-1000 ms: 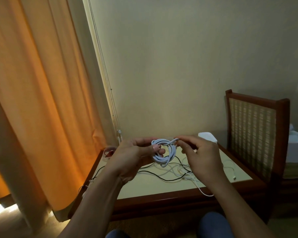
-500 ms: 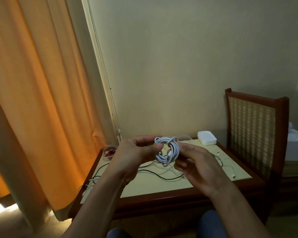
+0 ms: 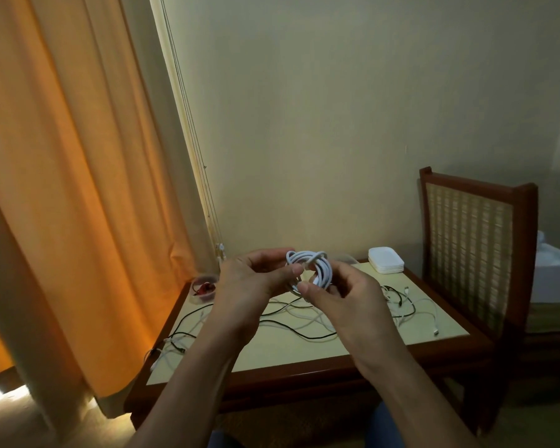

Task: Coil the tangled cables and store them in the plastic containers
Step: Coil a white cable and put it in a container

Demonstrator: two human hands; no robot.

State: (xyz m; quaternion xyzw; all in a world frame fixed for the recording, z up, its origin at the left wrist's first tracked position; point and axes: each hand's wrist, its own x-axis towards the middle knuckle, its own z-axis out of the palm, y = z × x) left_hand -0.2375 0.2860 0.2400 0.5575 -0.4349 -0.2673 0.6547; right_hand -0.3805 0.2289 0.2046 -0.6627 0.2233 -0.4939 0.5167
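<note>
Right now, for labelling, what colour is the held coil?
White; the coil shows best in the head view.

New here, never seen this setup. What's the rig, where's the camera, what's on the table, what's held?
No machine here: a person works with bare hands. One wide-angle camera worn on the head looks forward and down, so the arms enter from the bottom. The left hand and right hand together hold a white cable coil above a wooden table. On it lie tangled loose cables, black and white; a small clear container with something red inside, far left; and a white stack, possibly lids, far right. A chair stands beside the table.
</note>
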